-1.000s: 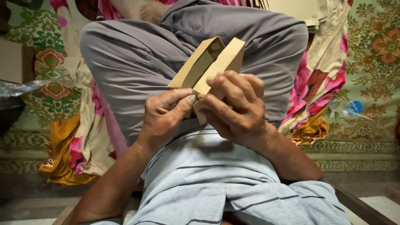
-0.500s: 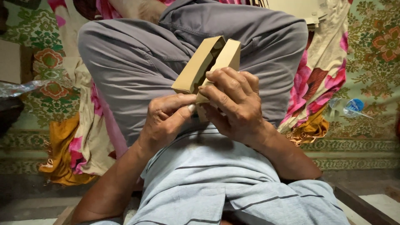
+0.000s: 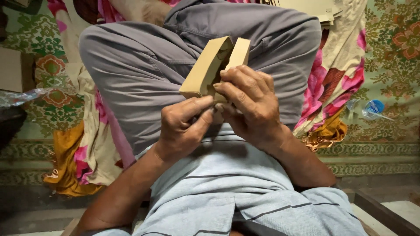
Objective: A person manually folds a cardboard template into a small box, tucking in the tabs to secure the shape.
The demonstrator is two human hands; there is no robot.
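Note:
A small tan cardboard box (image 3: 209, 66), partly folded with one flap standing open, is held over my lap above my crossed grey-trousered legs. My left hand (image 3: 183, 124) grips its near end from below, thumb and fingers pinched on the cardboard. My right hand (image 3: 250, 102) wraps over the box's near right side, fingertips pressing on a flap. The box's near end is hidden behind my fingers.
A stack of flat tan cardboard (image 3: 315, 8) lies at the top right. Flowered cloth (image 3: 337, 83) and a patterned green mat (image 3: 389, 57) surround my legs. A small blue and clear plastic item (image 3: 372, 108) rests on the mat at right. A brown box (image 3: 11, 70) sits at left.
The box has turned more upright and risen slightly between my hands. My fingers have shifted along its near end, both hands still gripping it.

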